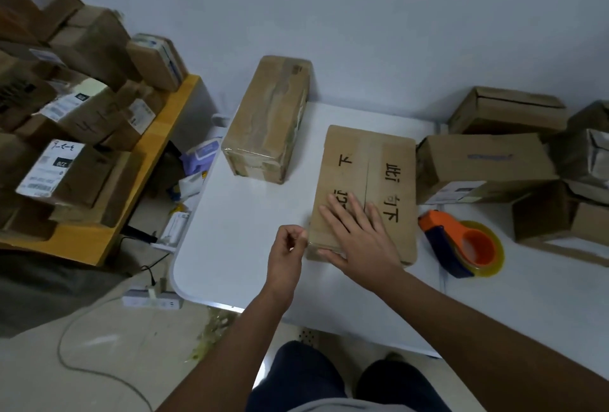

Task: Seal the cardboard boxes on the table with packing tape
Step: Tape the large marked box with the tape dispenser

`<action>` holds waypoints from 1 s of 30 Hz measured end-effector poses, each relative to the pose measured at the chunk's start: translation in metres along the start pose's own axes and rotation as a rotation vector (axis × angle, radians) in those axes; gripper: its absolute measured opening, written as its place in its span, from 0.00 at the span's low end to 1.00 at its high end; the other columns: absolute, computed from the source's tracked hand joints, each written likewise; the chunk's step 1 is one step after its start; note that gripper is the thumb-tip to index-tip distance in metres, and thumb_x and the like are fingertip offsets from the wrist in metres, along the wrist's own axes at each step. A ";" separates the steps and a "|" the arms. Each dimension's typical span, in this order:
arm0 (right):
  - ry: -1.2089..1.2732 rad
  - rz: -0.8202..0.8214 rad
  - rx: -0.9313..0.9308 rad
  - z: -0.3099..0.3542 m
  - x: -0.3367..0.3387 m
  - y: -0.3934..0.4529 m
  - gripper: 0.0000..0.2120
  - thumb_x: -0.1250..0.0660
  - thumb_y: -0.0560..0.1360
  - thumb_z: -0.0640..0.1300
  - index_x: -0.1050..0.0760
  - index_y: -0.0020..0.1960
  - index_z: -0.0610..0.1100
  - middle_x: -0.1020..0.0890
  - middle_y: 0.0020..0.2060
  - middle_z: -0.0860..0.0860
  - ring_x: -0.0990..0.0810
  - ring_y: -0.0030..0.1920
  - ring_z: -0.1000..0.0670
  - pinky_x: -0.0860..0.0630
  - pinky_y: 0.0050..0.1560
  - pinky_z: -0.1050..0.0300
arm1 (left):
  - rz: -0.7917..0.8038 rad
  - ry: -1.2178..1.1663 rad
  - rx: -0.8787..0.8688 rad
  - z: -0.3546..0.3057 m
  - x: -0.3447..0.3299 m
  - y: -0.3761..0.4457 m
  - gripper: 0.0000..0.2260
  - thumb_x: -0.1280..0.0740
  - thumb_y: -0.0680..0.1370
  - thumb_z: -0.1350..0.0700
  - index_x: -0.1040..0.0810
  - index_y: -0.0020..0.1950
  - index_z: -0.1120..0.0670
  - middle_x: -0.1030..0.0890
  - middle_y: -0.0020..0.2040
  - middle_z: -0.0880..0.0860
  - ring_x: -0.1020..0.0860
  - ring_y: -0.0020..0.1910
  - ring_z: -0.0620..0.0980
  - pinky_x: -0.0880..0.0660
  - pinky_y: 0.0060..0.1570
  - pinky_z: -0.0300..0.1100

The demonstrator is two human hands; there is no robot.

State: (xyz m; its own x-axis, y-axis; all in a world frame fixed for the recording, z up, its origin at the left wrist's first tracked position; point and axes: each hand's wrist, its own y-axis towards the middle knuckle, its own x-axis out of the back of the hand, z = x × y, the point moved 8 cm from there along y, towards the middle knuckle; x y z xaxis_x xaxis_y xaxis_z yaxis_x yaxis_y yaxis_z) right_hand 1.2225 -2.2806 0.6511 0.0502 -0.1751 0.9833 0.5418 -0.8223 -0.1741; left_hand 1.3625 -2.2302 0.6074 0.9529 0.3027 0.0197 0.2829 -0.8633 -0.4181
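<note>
A: Box (379, 164) position?
B: Centre of frame, flat on the white desk (237, 230), black print on its top.
A: Right hand (359, 233)?
B: Fingers spread, palm flat on the box's near end.
A: Left hand (286, 246)?
B: Fingers curled at the box's near left corner, thumb and fingertips pinched together; whether tape is between them, cannot tell.
A: Dispenser (461, 243)?
B: Orange and blue, lying on the desk just right of the box, apart from both hands.
A: Other items?
B: Taped box (267, 121) above centre. More boxes (487, 164) at right edge. Parcels on a shelf (158, 134), upper left.
</note>
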 end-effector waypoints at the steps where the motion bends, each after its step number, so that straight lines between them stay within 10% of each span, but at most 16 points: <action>1: -0.001 0.002 0.000 0.000 -0.001 0.000 0.38 0.57 0.76 0.71 0.54 0.80 0.51 0.52 0.79 0.52 0.56 0.79 0.43 0.52 0.76 0.37 | -0.002 0.023 0.019 0.003 -0.002 0.003 0.02 0.37 0.83 0.55 0.27 0.50 0.50 0.22 0.51 0.48 0.24 0.50 0.47 0.28 0.48 0.39; 11: 0.024 -0.016 0.000 -0.002 0.002 0.000 0.38 0.55 0.76 0.71 0.52 0.80 0.51 0.51 0.79 0.52 0.56 0.79 0.43 0.51 0.76 0.37 | -0.007 0.205 -0.014 -0.020 0.023 -0.010 0.08 0.34 0.81 0.53 0.17 0.56 0.46 0.16 0.53 0.41 0.20 0.57 0.41 0.26 0.58 0.38; 17: 0.005 -0.002 0.002 0.000 0.000 0.001 0.38 0.58 0.77 0.71 0.51 0.80 0.51 0.50 0.79 0.51 0.55 0.79 0.42 0.49 0.75 0.36 | 0.171 0.633 -0.273 -0.031 -0.008 -0.043 0.21 0.40 0.84 0.56 0.38 0.77 0.46 0.27 0.63 0.43 0.27 0.62 0.40 0.38 0.56 0.18; 24: -0.018 0.032 0.032 -0.001 -0.002 -0.001 0.39 0.59 0.76 0.71 0.53 0.80 0.50 0.52 0.79 0.52 0.55 0.79 0.42 0.48 0.74 0.36 | 0.436 1.030 -0.583 -0.064 -0.003 0.001 0.25 0.32 0.78 0.46 0.29 0.74 0.52 0.18 0.60 0.55 0.18 0.51 0.54 0.22 0.51 0.45; 30: 0.039 0.018 0.177 0.000 0.006 -0.005 0.37 0.58 0.76 0.73 0.55 0.79 0.57 0.56 0.79 0.55 0.61 0.78 0.44 0.57 0.76 0.36 | 0.538 1.373 -0.610 -0.060 -0.013 0.024 0.46 0.32 0.77 0.39 0.56 0.82 0.55 0.62 0.81 0.51 0.23 0.63 0.56 0.24 0.55 0.44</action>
State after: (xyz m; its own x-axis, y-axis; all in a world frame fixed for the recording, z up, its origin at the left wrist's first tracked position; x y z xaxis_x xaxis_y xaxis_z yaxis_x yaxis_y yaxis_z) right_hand 1.2201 -2.2772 0.6575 0.0308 -0.2129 0.9766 0.6806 -0.7111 -0.1765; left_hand 1.3634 -2.2794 0.6517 0.2278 -0.3632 0.9034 -0.4256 -0.8716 -0.2431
